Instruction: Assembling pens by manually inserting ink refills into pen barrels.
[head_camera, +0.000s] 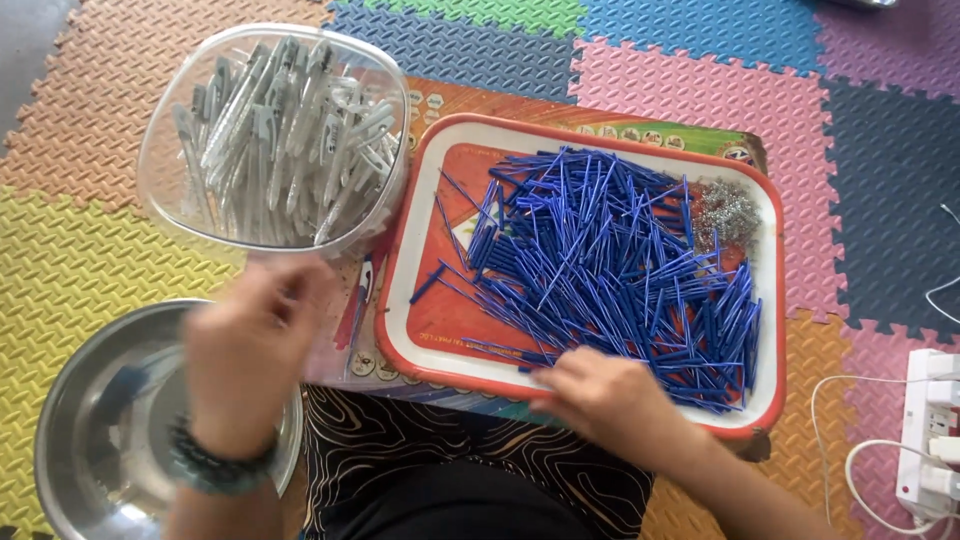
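Right hand (605, 395): resting on the near rim of the tray (770, 330), fingers curled down into the near edge of the heap of blue refills (610, 260); whether a refill is pinched between the fingertips cannot be told, since the fingers hide their own tips. Left hand (250, 345): raised, blurred, a dark beaded bracelet at the wrist, between the clear tub (275, 140) and the steel bowl (110, 420); fingers loosely bent, and whether it holds anything cannot be told from the blur. Blue refills: a dense loose pile filling the middle and right of the tray, lying directly ahead of the right hand and touching it; the thin rods mostly run diagonally, from near left to far right, with many crossing at other angles. The right hand is plainly the nearer to them; the left is well apart, off the tray's left side. Small silver springs (728, 210): a cluster in the far right corner of the tray, beside the refills. Clear tub: tilted on the mat, far left of the tray, full of pale grey pen barrels (290, 130) standing roughly upright. Steel bowl: near left, under the left forearm, contents unclear. A finished pen or two (362, 295) lie just beside the tray's left rim. Coloured foam mat (700, 70) beneath all. White power strip (930, 430) with cables at the near right.
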